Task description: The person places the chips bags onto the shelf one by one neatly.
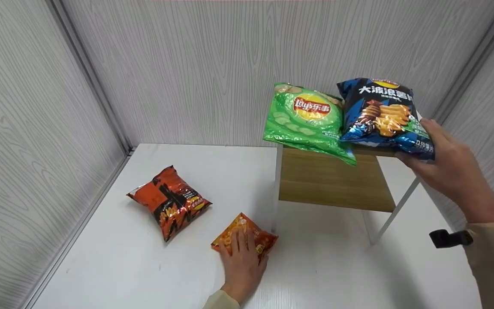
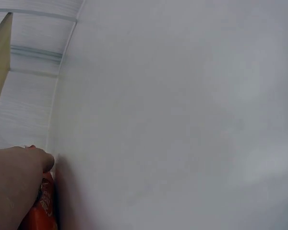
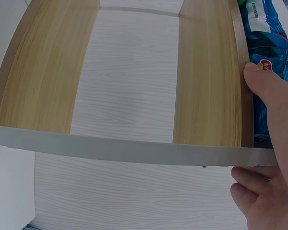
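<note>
On the wood-topped shelf my right hand [image 1: 448, 163] grips the right edge of a blue Lay's chip bag [image 1: 380, 116]. In the right wrist view the thumb [image 3: 264, 79] lies against the blue bag and the shelf's edge. Left of the blue bag, and against it, leans a green Lay's chip bag [image 1: 307, 116]. Down on the white table, my left hand [image 1: 242, 262] rests with fingers spread over a small orange snack bag [image 1: 266, 236], covering part of it. A red and black chip bag [image 1: 172, 201] lies farther left, apart from both hands.
The two-level shelf has a lower wooden board [image 1: 332, 184] and thin metal legs [image 1: 395, 214] standing on the white table [image 1: 152, 274]. Grey wood-grain walls [image 1: 178, 64] enclose the back and sides. A small black object [image 1: 448, 238] sits at the right sleeve.
</note>
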